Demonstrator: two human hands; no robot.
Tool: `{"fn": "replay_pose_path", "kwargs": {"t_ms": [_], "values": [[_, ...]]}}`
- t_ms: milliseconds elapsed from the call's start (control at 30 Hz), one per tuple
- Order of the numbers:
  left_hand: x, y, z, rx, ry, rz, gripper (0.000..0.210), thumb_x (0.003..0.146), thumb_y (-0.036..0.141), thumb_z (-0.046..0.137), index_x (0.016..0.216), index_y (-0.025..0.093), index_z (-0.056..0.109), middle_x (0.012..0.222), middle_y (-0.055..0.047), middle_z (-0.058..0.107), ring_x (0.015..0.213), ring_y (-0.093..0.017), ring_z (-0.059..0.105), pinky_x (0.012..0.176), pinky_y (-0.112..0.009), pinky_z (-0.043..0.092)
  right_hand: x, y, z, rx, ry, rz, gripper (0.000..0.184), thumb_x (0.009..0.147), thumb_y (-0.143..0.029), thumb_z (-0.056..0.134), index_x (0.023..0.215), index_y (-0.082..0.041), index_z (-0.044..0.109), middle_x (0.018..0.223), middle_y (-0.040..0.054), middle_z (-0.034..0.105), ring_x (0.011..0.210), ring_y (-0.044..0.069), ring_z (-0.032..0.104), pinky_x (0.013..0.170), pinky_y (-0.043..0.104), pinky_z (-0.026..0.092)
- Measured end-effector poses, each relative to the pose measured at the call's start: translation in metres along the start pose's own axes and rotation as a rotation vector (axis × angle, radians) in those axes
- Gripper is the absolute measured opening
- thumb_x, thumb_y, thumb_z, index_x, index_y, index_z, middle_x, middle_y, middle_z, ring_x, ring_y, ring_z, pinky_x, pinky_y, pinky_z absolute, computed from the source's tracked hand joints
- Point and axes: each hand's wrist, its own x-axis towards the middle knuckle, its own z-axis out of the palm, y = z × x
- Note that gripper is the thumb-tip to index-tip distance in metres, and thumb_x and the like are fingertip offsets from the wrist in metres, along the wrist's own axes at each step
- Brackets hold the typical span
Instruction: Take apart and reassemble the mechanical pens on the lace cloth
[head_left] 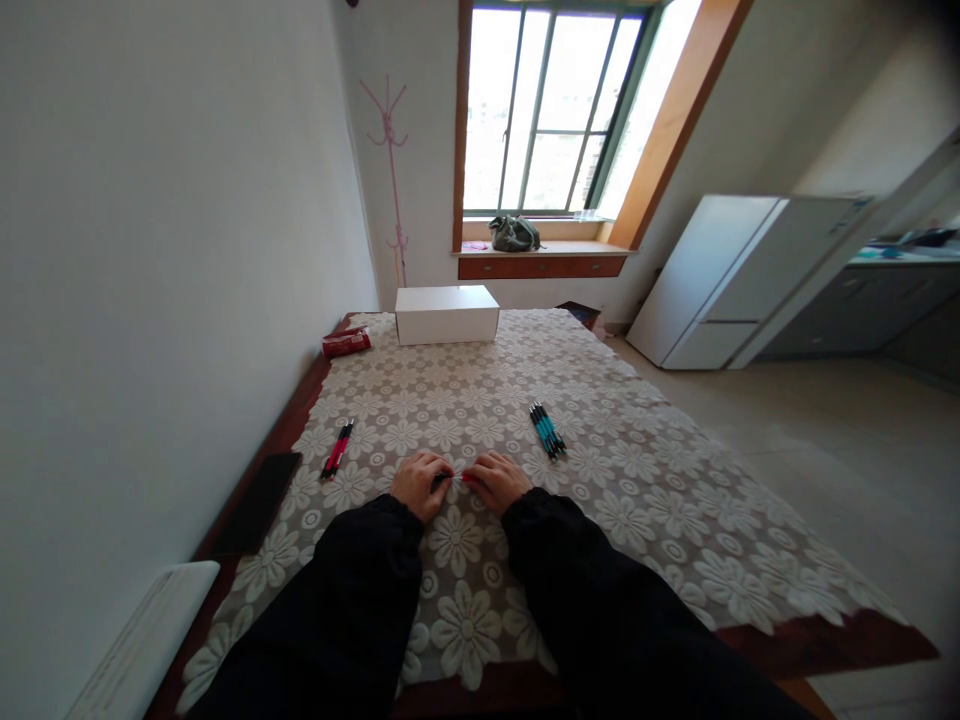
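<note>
At the near middle of the lace tablecloth (457,540), my left hand (422,486) pinches a small black pen part (439,481). Facing it, my right hand (496,481) has its fingers closed on a red pen part (468,477). A thin pale piece shows in the narrow gap between the fingertips; whether it joins the two parts is too small to tell. Red-and-black pens (338,449) lie left of my left hand. A row of several teal-and-black pens (547,431) rests to the right, beyond my right hand.
A white box (447,316) stands at the table's far end, with a red packet (346,342) to its left. Along the left edge lie a dark flat object (259,502) and a white object (146,640). The wall (172,250) borders the table's left side.
</note>
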Motion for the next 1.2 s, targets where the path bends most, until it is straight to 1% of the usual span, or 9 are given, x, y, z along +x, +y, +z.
{"fn": "replay_pose_path", "kwargs": {"t_ms": [133,233,400,533,700,800,867,967,1200], "values": [[0.0,0.001,-0.001,0.03,0.014,-0.035,0.015,0.082,0.024,0.056,0.093,0.023,0.065,0.108,-0.005,0.065,0.111,-0.024,0.053,0.094,-0.039,0.042,0.0,0.001,0.0,0.022,0.006,0.019,0.014,0.092,-0.029,0.056,0.1,-0.024,0.065,0.098,0.0041,0.064,0.096,0.019,0.054,0.084,0.031,0.039],[0.0,0.002,-0.002,0.056,0.024,-0.053,0.014,0.08,0.021,0.055,0.091,0.022,0.063,0.105,-0.005,0.064,0.108,-0.023,0.053,0.093,-0.037,0.042,0.0,0.003,0.001,0.035,0.016,0.025,0.012,0.092,-0.03,0.056,0.096,-0.023,0.065,0.097,0.0037,0.064,0.096,0.018,0.054,0.085,0.031,0.039],[0.0,0.003,-0.006,0.095,0.032,-0.127,0.013,0.078,0.02,0.055,0.089,0.022,0.061,0.104,-0.006,0.064,0.106,-0.023,0.052,0.091,-0.038,0.04,0.0,0.007,0.001,0.02,0.015,0.048,0.012,0.091,-0.03,0.057,0.097,-0.025,0.066,0.097,0.0037,0.064,0.097,0.018,0.054,0.085,0.031,0.038],[0.001,0.003,-0.009,0.139,0.041,-0.188,0.008,0.078,0.021,0.055,0.085,0.022,0.06,0.102,-0.006,0.064,0.103,-0.024,0.053,0.089,-0.039,0.039,-0.001,0.011,-0.001,-0.006,0.028,0.117,0.015,0.093,-0.03,0.054,0.097,-0.026,0.067,0.098,0.0041,0.064,0.097,0.019,0.053,0.086,0.032,0.037],[0.001,0.003,-0.01,0.164,0.045,-0.193,0.007,0.078,0.021,0.054,0.084,0.022,0.059,0.101,-0.005,0.063,0.101,-0.024,0.052,0.088,-0.039,0.039,-0.004,0.022,-0.004,-0.043,0.066,0.206,0.016,0.092,-0.028,0.053,0.094,-0.027,0.069,0.098,0.005,0.065,0.098,0.021,0.054,0.093,0.036,0.032],[0.001,0.003,-0.011,0.181,0.065,-0.218,0.007,0.079,0.021,0.054,0.084,0.021,0.058,0.099,-0.006,0.062,0.1,-0.023,0.052,0.089,-0.038,0.038,-0.006,0.028,-0.005,-0.065,0.064,0.246,0.017,0.09,-0.025,0.054,0.094,-0.028,0.07,0.099,0.0054,0.065,0.1,0.021,0.053,0.096,0.038,0.03],[0.001,0.001,-0.011,0.197,0.077,-0.246,0.007,0.079,0.021,0.054,0.084,0.021,0.059,0.099,-0.006,0.062,0.1,-0.023,0.051,0.089,-0.038,0.038,-0.006,0.03,-0.005,-0.065,0.057,0.238,0.018,0.089,-0.022,0.054,0.095,-0.028,0.07,0.1,0.0056,0.065,0.1,0.021,0.053,0.096,0.038,0.03],[0.0,-0.003,-0.01,0.217,0.084,-0.272,0.008,0.079,0.021,0.054,0.085,0.022,0.059,0.1,-0.006,0.062,0.1,-0.024,0.051,0.089,-0.038,0.038,-0.005,0.029,-0.004,-0.048,0.055,0.179,0.02,0.087,-0.019,0.055,0.095,-0.029,0.07,0.101,0.0047,0.064,0.101,0.02,0.051,0.097,0.037,0.03],[0.0,-0.004,-0.008,0.233,0.094,-0.261,0.008,0.08,0.023,0.054,0.085,0.022,0.06,0.1,-0.006,0.063,0.1,-0.024,0.051,0.086,-0.038,0.038,-0.005,0.027,-0.007,-0.064,0.079,0.075,0.028,0.082,-0.011,0.058,0.094,-0.032,0.072,0.103,0.0039,0.063,0.104,0.021,0.048,0.101,0.04,0.027]]}}
